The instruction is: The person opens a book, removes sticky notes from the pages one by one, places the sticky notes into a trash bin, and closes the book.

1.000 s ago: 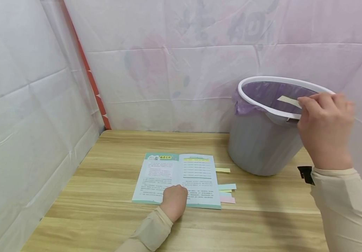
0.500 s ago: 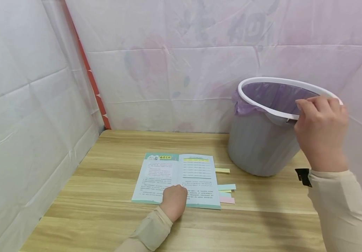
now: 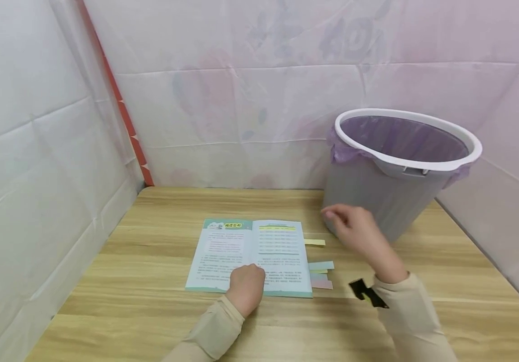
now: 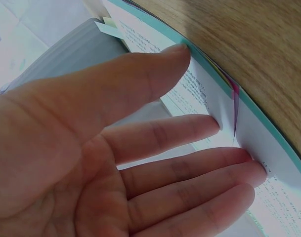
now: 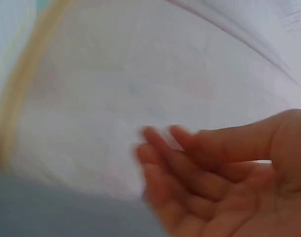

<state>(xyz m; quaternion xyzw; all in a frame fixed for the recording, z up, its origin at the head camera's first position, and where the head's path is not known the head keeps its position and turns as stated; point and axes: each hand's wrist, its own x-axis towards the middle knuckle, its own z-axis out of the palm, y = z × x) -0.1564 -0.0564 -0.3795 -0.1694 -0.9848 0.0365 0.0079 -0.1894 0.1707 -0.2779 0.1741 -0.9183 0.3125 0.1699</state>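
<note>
An open booklet (image 3: 282, 281) with teal borders lies on the wooden table. My left hand (image 3: 245, 287) rests on its lower middle; in the left wrist view the fingers (image 4: 190, 187) are nearly straight, their tips on the pages by the fold. Paper index tabs stick out past the booklet's right edge: a yellow tab (image 3: 315, 242) higher up, a blue tab (image 3: 321, 265) and a pink tab (image 3: 321, 284) lower down. My right hand (image 3: 359, 232) is in the air between the tabs and the bin, its fingers loosely bent and holding nothing in the right wrist view.
A grey trash bin (image 3: 377, 193) with a white rim and a purple liner (image 3: 345, 153) stands at the back right. White printed sheeting (image 3: 241, 110) walls the table at the back and sides. A black strap end (image 3: 368, 294) hangs at the right wrist.
My right hand held a pale yellow paper strip over the bin, let it go, then moved left and down toward the booklet. The left hand stays on the pages.
</note>
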